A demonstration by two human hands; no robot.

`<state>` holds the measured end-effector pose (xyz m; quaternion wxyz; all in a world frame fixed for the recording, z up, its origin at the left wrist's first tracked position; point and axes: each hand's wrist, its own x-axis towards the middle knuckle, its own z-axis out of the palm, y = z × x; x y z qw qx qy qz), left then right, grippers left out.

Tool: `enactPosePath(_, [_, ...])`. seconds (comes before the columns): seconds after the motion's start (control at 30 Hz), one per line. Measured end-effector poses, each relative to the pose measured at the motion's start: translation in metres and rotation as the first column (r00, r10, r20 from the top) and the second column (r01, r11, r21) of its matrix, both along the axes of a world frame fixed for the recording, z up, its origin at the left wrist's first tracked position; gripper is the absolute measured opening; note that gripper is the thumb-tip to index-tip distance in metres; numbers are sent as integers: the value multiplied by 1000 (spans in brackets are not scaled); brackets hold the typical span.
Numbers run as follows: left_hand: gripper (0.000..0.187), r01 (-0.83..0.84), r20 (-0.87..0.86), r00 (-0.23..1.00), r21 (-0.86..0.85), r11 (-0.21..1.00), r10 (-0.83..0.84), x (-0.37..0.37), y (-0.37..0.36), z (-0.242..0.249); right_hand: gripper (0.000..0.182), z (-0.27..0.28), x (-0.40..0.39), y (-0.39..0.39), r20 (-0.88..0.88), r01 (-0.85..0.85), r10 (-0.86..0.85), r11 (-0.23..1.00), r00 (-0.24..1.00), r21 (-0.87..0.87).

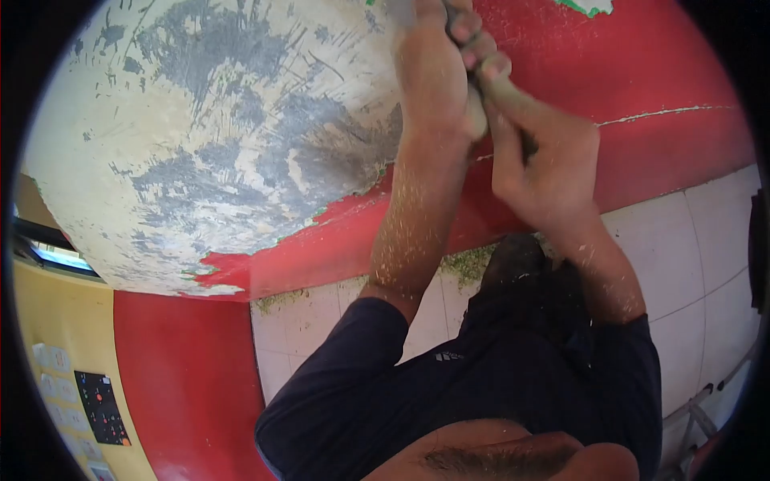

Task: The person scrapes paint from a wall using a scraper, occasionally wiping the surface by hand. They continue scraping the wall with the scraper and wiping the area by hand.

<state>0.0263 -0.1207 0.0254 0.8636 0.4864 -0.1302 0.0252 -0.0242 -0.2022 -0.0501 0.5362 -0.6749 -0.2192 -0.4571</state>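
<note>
We find almost nothing that we can read here. On the chest of the dark blue shirt [481, 377] we see a small white logo mark [449, 355], but it is too small and blurred for us to make out any letters or a brand. At the lower left, on the yellow wall [48, 321], we see a black panel [102, 406] with a red dot and some tiny orange and white marks, and pale switch plates [50, 358] beside it; none of these marks resolves into words or numbers.
</note>
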Motion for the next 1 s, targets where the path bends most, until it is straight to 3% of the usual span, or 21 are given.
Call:
enactPosePath(0.13, [32,51,10,999,-24,998,-50,4,6,-8,30,-3,-3,2,-26,-10,11,1000,1000,6])
enactPosePath(0.27, [32,-9,-23,1000,13,1000,9,-5,8,-8,29,9,4,-2,24,17,-15,996,1000,-91])
enactPosePath(0.33, [33,-36,25,999,5,999,36,-1,3,5,26,11,1,0,-42,-47,47,999,998,8])
enactPosePath(0.4, [33,4,-33,999,14,1000,-3,-5,10,-9,25,1,0,5,-63,-62,65,997,996,43])
enactPosePath(0.43, [33,35,-40,999,19,999,-34,-2,10,-9,26,3,0,3,-50,-40,39,999,998,-14])
enactPosePath(0.53, [33,-12,4,1000,21,1000,12,3,8,3,28,6,-8,1,-87,-41,32,993,996,-111])
enactPosePath(0.57, [33,-48,127,991,35,998,44,1,5,8,28,16,-6,1,-128,-63,51,994,990,-95])
enactPosePath(0.67, [34,-32,51,998,111,993,27,0,13,14,29,19,-3,5,-132,-103,95,993,987,-59])
enactPosePath(0.73, [35,10,-8,1000,63,998,-9,2,16,-1,29,7,-9,4,-101,-123,117,991,988,-56])
enactPosePath(0.77, [36,18,-52,998,35,999,-16,3,19,-12,28,4,-7,1,-177,-167,148,982,973,-93])
enactPosePath(0.87, [36,-20,36,999,80,997,18,-1,14,17,28,24,0,3,-180,-131,111,986,977,-104])
enactPosePath(1.0, [37,-17,34,999,75,997,14,-2,27,1,28,13,-1,8,-131,-186,176,980,976,-65])
